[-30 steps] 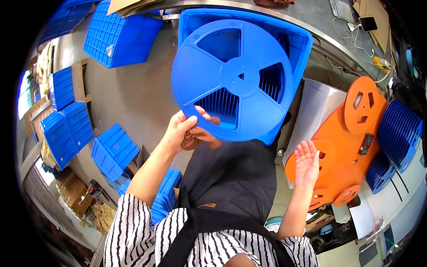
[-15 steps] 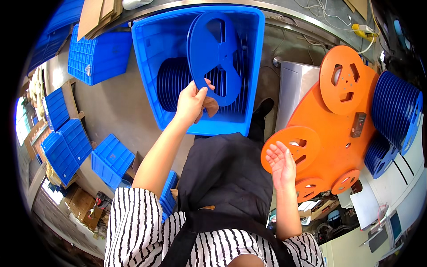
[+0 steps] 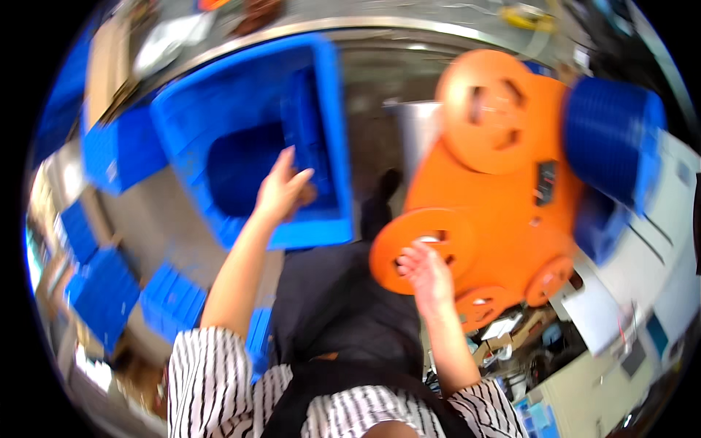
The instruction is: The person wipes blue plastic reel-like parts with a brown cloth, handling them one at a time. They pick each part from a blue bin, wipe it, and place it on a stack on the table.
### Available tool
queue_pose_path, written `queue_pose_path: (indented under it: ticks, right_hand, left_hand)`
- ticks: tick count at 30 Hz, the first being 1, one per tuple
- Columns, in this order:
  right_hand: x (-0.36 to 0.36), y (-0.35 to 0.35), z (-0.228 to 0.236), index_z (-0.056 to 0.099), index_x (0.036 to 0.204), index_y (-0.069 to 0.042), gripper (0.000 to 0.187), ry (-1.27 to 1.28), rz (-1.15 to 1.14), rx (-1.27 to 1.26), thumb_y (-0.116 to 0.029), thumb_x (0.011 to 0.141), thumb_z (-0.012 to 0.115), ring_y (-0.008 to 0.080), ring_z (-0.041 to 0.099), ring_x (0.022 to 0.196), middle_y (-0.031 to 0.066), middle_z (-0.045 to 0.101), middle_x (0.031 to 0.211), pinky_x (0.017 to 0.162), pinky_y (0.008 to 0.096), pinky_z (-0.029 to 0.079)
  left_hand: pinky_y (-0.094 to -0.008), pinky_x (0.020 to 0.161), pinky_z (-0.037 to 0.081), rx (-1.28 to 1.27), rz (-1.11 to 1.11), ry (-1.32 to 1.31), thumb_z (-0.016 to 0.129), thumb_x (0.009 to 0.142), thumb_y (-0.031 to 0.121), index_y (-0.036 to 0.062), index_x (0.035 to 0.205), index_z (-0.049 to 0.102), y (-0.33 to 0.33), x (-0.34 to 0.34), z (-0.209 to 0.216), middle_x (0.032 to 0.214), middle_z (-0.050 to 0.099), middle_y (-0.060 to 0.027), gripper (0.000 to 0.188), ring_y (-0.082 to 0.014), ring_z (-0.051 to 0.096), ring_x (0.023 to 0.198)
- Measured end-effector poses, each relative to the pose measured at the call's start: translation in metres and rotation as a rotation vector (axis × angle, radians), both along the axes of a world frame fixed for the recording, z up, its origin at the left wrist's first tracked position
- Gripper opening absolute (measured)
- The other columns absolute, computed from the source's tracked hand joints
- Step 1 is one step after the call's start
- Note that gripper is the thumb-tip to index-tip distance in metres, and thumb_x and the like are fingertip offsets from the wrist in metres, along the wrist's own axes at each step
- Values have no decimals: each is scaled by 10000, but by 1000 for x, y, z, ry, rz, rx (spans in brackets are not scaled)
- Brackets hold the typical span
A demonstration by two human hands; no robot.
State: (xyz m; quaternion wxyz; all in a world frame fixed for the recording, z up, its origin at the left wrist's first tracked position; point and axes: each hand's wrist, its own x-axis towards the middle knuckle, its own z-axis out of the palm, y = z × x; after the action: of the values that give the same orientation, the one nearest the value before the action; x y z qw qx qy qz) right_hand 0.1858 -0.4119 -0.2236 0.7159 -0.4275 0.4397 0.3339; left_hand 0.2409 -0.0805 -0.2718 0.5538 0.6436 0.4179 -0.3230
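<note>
Left fingers released, blue reel in the bin.
The left hand has finger and thumb spread, seemingly gripping nothing, though blur hides whether a fingertip touches the reel, which stands nearly edge-on inside the blue bin, right of a dark blue row of reels. The right hand is loosely curled, empty, before an orange disc on the orange machine. This looks like the letting-go step; the next move calls for lifting the left hand clear of the rim.
</note>
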Motion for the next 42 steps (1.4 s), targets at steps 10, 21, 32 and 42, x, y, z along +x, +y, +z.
queue_pose_path:
  ticks: [10, 21, 32, 42]
  right_hand:
    - [305, -154, 106, 469, 1299, -7, 383, -1397, 253, -1191, -95, 938, 561, 217, 479, 1235, 109, 500, 1323, 1073, 353, 356]
    - [542, -246, 56, 402, 1392, 50, 1008, -226, 540, -1036, -477, 655, 844, 402, 494, 1251, 251, 501, 1352, 1101, 518, 328]
    - [474, -218, 37, 585, 1194, 78, 567, -232, 768, -822, -209, 747, 783, 359, 651, 1002, 252, 638, 1144, 948, 432, 488]
    - [268, -178, 113, 657, 989, 15, 351, -490, 876, -1057, -137, 677, 705, 180, 656, 804, 122, 694, 879, 725, 299, 496]
  left_hand:
    - [-364, 721, 512, -284, 392, 204, 679, 812, 46, 49, 1456, 312, -69, -133, -82, 1184, 556, -113, 741, -220, 598, 895]
    - [-258, 582, 442, -249, 241, 247, 614, 880, 36, 33, 1385, 414, -145, -104, -44, 982, 565, -67, 543, -126, 529, 680]
    - [-254, 583, 440, -210, 235, 177, 605, 889, 44, 40, 1361, 449, -139, -98, -31, 958, 578, -57, 498, -109, 523, 674]
    - [-361, 725, 492, -477, 484, 104, 643, 851, 32, 82, 1371, 432, -97, -129, -7, 1072, 568, -60, 564, -205, 568, 923]
